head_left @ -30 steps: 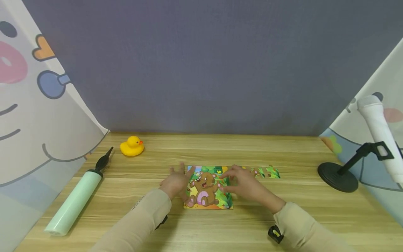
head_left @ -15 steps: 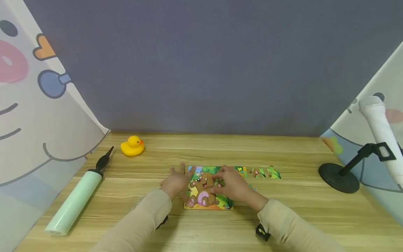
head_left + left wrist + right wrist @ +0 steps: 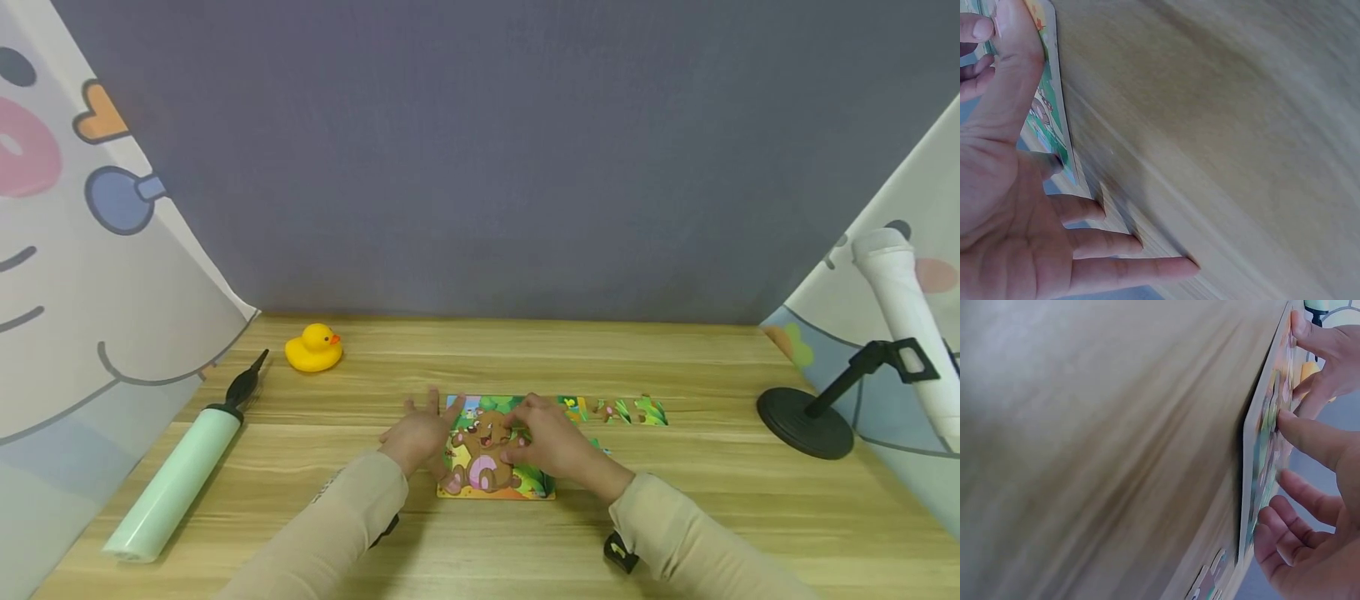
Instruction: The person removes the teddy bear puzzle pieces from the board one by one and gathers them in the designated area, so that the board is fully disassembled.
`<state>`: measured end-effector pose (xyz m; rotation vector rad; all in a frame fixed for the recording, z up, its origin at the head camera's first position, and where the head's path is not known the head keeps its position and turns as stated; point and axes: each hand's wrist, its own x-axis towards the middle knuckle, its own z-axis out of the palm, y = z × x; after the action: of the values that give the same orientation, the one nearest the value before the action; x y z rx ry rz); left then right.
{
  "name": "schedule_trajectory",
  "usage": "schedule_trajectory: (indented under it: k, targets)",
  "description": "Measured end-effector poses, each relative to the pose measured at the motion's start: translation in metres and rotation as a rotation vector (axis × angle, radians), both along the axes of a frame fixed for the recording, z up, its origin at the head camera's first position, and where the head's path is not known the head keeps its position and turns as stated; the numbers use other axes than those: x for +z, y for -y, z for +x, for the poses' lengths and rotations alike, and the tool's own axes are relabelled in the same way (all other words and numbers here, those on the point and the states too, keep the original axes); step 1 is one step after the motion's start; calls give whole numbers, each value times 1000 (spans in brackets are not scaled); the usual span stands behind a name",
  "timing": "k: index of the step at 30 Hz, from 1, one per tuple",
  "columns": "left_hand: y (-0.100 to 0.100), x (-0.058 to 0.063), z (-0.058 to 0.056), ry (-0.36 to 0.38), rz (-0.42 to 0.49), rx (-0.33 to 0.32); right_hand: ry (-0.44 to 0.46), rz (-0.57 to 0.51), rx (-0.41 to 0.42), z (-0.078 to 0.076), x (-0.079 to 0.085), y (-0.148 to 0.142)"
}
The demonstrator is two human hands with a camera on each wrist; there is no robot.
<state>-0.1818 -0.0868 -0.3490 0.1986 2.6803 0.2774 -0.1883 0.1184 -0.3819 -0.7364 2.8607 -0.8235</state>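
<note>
A jigsaw puzzle board [image 3: 495,494] with a picture of a brown bear lies flat on the wooden table. My left hand [image 3: 420,440] rests along its left side, fingers straight and spread; in the left wrist view its thumb [image 3: 1013,81] lies over the board's edge. Over the board's right half, my right hand [image 3: 551,437] pinches a puzzle piece [image 3: 521,436] between thumb and index finger, low against the picture. The other right fingers [image 3: 1275,540] curl loosely. Much of the piece is hidden by the hand, so I cannot tell whether it sits flush.
Several loose puzzle pieces [image 3: 650,410] lie right of the board. A yellow rubber duck [image 3: 313,348] stands at the back left, near a pale green hand pump [image 3: 176,483]. A white microphone [image 3: 903,304] leans on a black stand [image 3: 806,422] at the right.
My right hand has moved left, farther over the board, with the piece, uncovering loose pieces on the right. Over the last half second it has barely moved. The left hand stays put.
</note>
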Motion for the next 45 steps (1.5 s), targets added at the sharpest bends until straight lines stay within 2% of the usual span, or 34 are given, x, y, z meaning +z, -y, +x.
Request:
schedule_trajectory:
  k: [11,20,26,33,39,45]
  targets:
    - [0,0,0,2,-13,-2,16,-32,13,-4,-2,-3]
    - [-1,0,-1,2,-19,-2,-55,46,-21,-3,0,-2]
    - [0,0,1,-3,-11,-8,-37,39,-42,-4,3,-7]
    - [1,-1,2,-17,5,-11,-52,6,27,-6,9,-23]
    - [0,-1,2,-19,-1,-7,-43,-4,29,-5,14,-41]
    - [-1,-1,1,-20,-40,-15,-18,-63,31,-3,20,-64]
